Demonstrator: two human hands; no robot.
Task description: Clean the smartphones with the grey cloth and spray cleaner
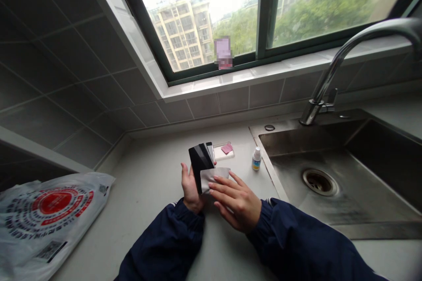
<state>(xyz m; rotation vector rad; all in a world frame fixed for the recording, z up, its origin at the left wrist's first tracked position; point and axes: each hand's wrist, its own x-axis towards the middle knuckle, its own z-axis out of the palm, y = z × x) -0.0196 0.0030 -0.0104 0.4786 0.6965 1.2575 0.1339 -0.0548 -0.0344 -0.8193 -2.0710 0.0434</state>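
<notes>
A black smartphone [198,156] lies tilted in my left hand [191,188], its glossy dark face showing light reflections. My left thumb stands out at the side, and the other fingers are mostly hidden under the phone. My right hand [238,199] presses a light grey cleaning cloth [208,175] with a zigzag edge against the phone's lower part. Its fingers are stretched over the cloth. Just behind the phone lies a clear phone case [218,154] with a small pink piece [227,148] on it. A small white bottle [256,159] with a blue and yellow label stands upright to the right.
A steel sink [316,153] with a curved faucet [336,63] takes up the right side. On the left, a white plastic bag [82,197] with red and black print rests on the pale counter [145,171]. A window [198,17] is behind the counter.
</notes>
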